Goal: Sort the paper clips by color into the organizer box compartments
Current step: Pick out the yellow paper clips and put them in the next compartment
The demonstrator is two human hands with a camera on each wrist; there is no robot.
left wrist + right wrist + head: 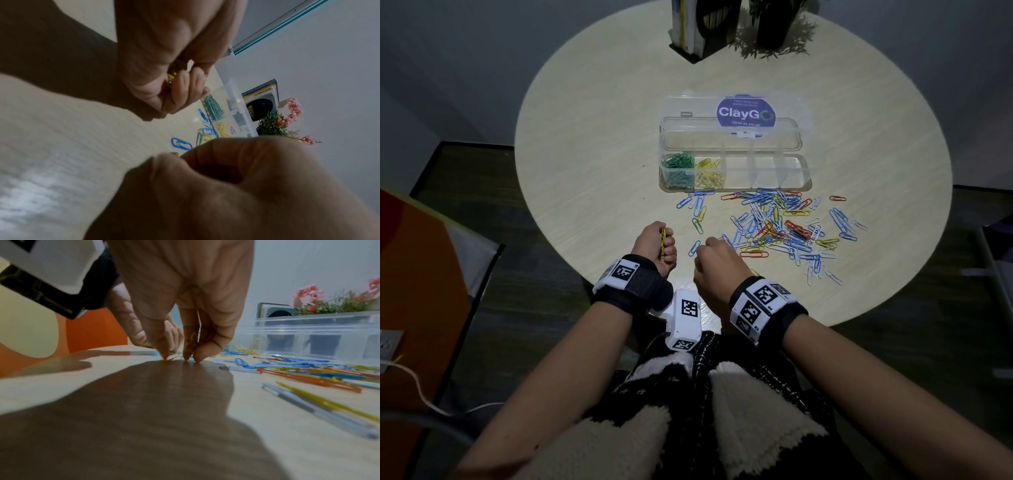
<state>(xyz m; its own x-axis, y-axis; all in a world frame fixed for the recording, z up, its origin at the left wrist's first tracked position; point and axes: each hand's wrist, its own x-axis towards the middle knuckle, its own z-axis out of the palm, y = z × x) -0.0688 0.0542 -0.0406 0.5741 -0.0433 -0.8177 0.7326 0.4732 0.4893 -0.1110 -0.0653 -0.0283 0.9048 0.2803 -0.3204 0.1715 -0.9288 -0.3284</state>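
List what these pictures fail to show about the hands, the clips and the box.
- Left hand: its grip covers most of the yellow clips; count unreadable in the head and left wrist views.
- Right hand: the head view shows only its back; in the right wrist view a yellow clip sits between the fingers.
- Organizer box: the sticker's small print on the lid is too small.

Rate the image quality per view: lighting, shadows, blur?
Head view: bright pool on the table, dark vignetted surroundings, sharp. Left wrist view: the right hand looms blurred and shadowed. Right wrist view: a large hand shadow across the table, near paper clips soft and stretched.
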